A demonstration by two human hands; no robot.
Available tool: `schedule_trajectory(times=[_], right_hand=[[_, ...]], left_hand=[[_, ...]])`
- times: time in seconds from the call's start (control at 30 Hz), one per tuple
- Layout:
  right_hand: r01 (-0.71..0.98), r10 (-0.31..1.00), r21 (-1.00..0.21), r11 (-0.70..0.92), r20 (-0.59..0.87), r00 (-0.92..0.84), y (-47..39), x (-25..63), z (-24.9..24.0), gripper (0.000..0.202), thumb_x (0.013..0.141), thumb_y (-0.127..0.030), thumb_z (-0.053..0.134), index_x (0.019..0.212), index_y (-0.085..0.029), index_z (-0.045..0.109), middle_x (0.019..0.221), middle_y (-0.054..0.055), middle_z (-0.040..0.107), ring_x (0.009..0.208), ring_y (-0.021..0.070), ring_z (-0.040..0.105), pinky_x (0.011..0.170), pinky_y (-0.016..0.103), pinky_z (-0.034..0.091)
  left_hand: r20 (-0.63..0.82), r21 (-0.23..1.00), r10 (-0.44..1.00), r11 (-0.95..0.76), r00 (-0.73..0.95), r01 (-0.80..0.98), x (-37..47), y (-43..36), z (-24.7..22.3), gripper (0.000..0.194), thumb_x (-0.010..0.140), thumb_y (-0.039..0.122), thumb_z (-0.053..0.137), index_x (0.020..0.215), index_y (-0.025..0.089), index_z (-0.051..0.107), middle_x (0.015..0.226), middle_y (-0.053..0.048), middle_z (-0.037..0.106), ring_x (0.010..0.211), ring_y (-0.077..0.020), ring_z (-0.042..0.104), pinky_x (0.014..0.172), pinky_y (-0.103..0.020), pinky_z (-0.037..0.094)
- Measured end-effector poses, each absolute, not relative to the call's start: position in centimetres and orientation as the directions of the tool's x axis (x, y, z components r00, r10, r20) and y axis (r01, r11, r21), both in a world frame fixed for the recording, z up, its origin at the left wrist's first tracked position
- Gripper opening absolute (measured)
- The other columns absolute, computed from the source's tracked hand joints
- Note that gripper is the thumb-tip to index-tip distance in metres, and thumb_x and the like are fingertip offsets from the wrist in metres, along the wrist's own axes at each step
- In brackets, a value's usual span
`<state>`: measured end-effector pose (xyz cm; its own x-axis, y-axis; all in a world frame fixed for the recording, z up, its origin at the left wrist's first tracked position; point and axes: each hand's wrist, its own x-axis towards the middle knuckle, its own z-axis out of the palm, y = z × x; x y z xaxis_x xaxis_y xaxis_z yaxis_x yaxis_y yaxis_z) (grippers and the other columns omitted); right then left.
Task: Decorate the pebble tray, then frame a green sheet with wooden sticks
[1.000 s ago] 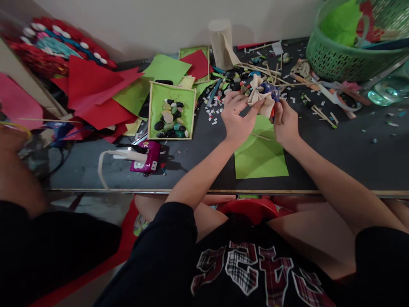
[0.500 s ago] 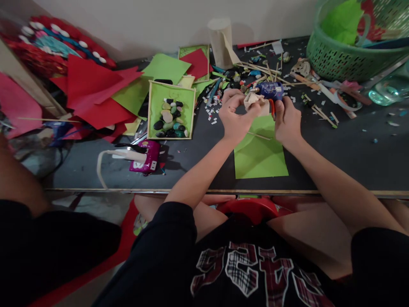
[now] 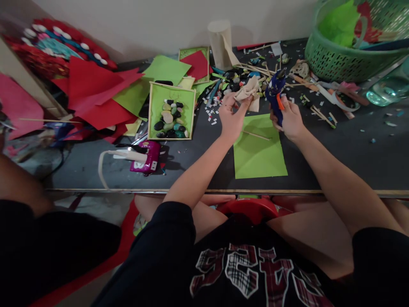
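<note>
My left hand (image 3: 232, 114) pinches a crumpled beige tissue (image 3: 248, 93) above the table. Apart from it on the right, my right hand (image 3: 289, 116) is wrapped round a dark blue glue gun (image 3: 274, 91) with an orange trigger, its nozzle tilted up and away. Below both hands lies a lime-green paper sheet (image 3: 259, 155) with a thin wooden stick (image 3: 256, 135) across its upper part. Left of my left hand, a stick-framed green panel (image 3: 188, 91) carries a cluster of coloured pebbles (image 3: 172, 117).
A tissue roll (image 3: 220, 47) stands by the wall, with sticks and paper scraps beside it. At the back right is a green basket (image 3: 345, 64). A purple power adapter (image 3: 150, 157) with a white cable sits front left, near red paper sheets (image 3: 96, 85). Another person's arm (image 3: 19, 183) shows at left.
The tissue and the glue gun's nozzle, close together before, have come apart. My left hand has shifted slightly left with the tissue; my right hand has swung the glue gun upright.
</note>
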<state>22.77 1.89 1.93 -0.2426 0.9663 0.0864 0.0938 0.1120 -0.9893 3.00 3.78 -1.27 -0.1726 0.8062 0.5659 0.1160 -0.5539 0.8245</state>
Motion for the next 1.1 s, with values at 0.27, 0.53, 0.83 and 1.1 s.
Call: schedule_trajectory(times=[0.27,0.53,0.83,1.1], right_hand=[[0.023,0.939,-0.992,0.126,0.112,-0.325,1.6,22.2,1.6,0.063,0.086,-0.088,0.046,0.086,-0.024,0.051,0.057,-0.004,0.043,0.035,0.0063,0.034,0.03,0.023,0.022],[0.036,0.857,-0.998,0.06,0.033,-0.515,1.4,22.8,2.5,0.057,0.092,-0.078,0.049,0.086,-0.022,0.053,0.054,-0.005,0.043,0.033,0.0073,0.033,0.029,0.024,0.023],[0.124,0.855,-0.99,0.064,-0.01,-0.519,0.9,23.3,3.0,0.066,0.081,-0.089,0.052,0.086,-0.023,0.06,0.052,-0.004,0.043,0.038,0.0088,0.033,0.033,0.024,0.02],[0.167,0.871,-0.984,0.057,-0.033,-0.491,0.5,23.3,3.4,0.069,0.076,-0.093,0.053,0.083,-0.024,0.058,0.053,-0.003,0.043,0.039,0.0089,0.034,0.034,0.026,0.019]], left_hand=[[0.734,0.632,0.679,-0.68,-0.004,0.371,3.1,2.7,-1.0,0.056,0.09,0.078,0.051,0.128,0.038,0.064,0.114,-0.006,0.067,0.126,-0.0296,0.058,0.106,-0.048,0.049],[0.829,0.475,0.557,-0.751,0.053,0.46,2.5,2.4,0.5,0.053,0.093,0.073,0.049,0.125,0.035,0.066,0.118,-0.005,0.073,0.119,-0.026,0.064,0.106,-0.046,0.052],[0.871,0.426,0.483,-0.836,0.095,0.345,1.8,2.4,1.4,0.045,0.089,0.073,0.058,0.108,0.036,0.076,0.1,-0.004,0.077,0.107,-0.0266,0.067,0.096,-0.05,0.058],[0.744,0.637,0.668,-0.723,0.033,0.266,1.5,2.3,1.8,0.051,0.074,0.08,0.071,0.09,0.031,0.072,0.092,-0.005,0.071,0.11,-0.0319,0.066,0.104,-0.059,0.054]])
